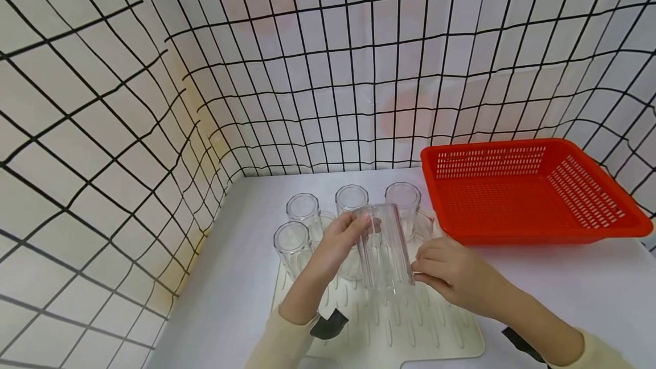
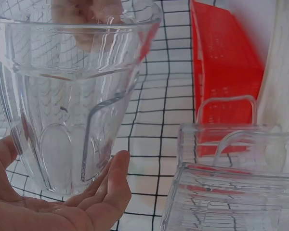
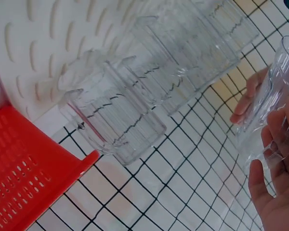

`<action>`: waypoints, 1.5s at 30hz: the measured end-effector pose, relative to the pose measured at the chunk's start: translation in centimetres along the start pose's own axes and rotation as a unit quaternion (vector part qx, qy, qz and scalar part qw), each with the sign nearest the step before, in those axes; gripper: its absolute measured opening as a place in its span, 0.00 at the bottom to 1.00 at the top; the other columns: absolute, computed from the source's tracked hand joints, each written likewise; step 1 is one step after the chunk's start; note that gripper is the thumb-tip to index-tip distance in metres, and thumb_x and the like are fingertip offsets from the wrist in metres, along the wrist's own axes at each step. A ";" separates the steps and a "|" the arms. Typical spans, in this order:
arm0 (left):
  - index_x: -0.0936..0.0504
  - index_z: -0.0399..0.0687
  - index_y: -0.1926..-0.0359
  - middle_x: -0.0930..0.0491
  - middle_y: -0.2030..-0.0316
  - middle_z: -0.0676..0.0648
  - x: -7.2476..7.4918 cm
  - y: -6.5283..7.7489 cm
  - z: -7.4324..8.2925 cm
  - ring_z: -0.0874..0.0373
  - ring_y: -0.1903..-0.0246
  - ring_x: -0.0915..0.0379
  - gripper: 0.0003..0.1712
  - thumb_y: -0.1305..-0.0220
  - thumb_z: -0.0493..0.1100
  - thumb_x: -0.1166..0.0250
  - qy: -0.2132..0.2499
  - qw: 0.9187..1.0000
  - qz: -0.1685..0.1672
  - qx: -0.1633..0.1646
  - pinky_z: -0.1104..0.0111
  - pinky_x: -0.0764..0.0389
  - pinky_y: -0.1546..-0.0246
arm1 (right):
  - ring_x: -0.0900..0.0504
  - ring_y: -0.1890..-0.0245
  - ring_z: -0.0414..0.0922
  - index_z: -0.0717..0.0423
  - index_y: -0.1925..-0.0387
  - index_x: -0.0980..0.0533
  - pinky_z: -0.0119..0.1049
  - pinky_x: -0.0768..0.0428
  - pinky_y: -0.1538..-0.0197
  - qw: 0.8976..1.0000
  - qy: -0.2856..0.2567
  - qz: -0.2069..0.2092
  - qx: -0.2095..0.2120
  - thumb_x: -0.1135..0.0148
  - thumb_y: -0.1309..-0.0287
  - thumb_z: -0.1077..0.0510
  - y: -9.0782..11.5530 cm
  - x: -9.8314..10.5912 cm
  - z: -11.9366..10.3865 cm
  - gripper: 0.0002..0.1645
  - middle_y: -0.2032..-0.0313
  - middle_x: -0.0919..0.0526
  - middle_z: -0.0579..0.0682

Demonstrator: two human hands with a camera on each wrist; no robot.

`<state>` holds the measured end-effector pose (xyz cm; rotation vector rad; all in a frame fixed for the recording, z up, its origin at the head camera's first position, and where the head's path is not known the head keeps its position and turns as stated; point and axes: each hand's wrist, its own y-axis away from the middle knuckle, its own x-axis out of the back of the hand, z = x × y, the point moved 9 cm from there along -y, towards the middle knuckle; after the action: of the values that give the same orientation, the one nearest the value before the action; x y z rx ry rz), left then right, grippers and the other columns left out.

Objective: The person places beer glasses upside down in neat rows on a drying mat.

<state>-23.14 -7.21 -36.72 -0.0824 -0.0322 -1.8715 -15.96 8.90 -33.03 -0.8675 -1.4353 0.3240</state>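
Observation:
Between my two hands a clear glass mug [image 1: 386, 249] is held up and tilted over a cream ridged mat [image 1: 435, 335]. The left hand [image 1: 333, 246] grips it around its far end; in the left wrist view, fingers [image 2: 118, 173] wrap the mug's narrow base. My right hand [image 1: 456, 272], fingers bent, pinches the mug near its other end. Through the glass, the left wrist view shows part of that hand near the wide rim. Several similar mugs stand on the mat behind, including one at the left [image 1: 293, 241] and one at the back right [image 1: 403, 198].
A red plastic basket [image 1: 533, 238] with slotted sides sits at the right on the white table [image 1: 220, 278]. Black wire mesh [image 1: 359, 73] rises along the back and the sides, with pale sheeting behind it.

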 end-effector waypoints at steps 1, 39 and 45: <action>0.30 0.31 0.41 0.22 0.46 0.36 -0.1 -0.1 -0.1 0.47 0.44 0.28 0.29 0.27 0.53 0.47 -0.002 1.000 -0.002 0.001 0.55 0.31 0.39 | 0.22 0.66 0.40 0.50 0.69 0.16 0.30 0.20 0.58 1.000 0.010 0.000 0.004 0.56 0.26 0.44 0.1 -0.2 -0.1 0.26 0.69 0.18 0.41; 0.29 0.37 0.38 0.21 0.60 0.48 -1.5 -0.2 0.1 0.61 0.62 0.25 0.32 0.41 0.44 0.30 0.010 1.000 0.011 -0.022 0.72 0.21 0.63 | 0.22 0.55 0.44 0.55 0.54 0.19 0.25 0.23 0.49 0.989 0.002 0.031 -0.142 0.36 0.38 0.53 -1.3 4.2 4.1 0.14 0.56 0.17 0.46; 0.31 0.36 0.36 0.23 0.58 0.46 -2.2 -0.2 0.7 0.61 0.64 0.29 0.39 0.43 0.52 0.28 -0.002 0.998 -0.016 -0.055 0.72 0.23 0.64 | 0.21 0.52 0.48 0.58 0.49 0.21 0.55 0.18 0.55 0.968 -0.058 0.008 -0.245 0.37 0.42 0.64 0.2 2.1 6.0 0.17 0.52 0.18 0.50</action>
<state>-22.66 -4.96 -36.22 -0.1621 0.0679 -1.9038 -21.26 12.40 -32.21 -1.2754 -1.6496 0.0253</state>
